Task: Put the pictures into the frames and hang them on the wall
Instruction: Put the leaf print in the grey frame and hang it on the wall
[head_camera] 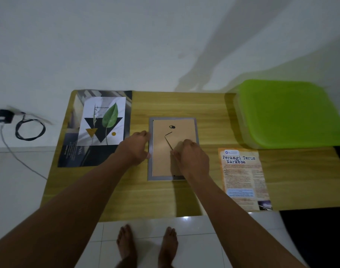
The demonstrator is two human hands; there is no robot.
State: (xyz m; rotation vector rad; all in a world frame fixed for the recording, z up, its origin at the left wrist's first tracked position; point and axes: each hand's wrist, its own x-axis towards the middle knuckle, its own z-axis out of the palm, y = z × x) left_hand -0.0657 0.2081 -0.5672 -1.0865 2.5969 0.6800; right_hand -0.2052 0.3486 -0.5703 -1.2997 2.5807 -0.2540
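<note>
- Two hands are at work. The left hand (135,147) has its fingers curled, with a fingertip and the thumb set against the left rim of the frame (150,172), holding it.
- The right hand (192,157) lies knuckles up on the backing board (160,151), its fingers bent down beside the lower end of a thin dark strut (168,142). I cannot tell whether it pinches anything.
- There is one frame, grey-rimmed and face down in the middle of the table (184,105), with one small dark hanger tab (172,127) near its top.
- There are three printed sheets. A leaf print (102,120) rests on a dark poster (95,157) to the left, and an orange leaflet (242,176) lies to the right.
- One green lid (289,113) sits at the far right corner, and one charger (4,116) with a coiled cable (29,130) is on the floor to the left.
- Bare wood runs all round the frame. The table's far edge meets the wall, and two bare feet (126,242) stand by its near edge.
- The frame's lower right corner is covered by the right wrist, its front is unseen, the leaflet's small print is unreadable, and the lid is cut off at the right.
</note>
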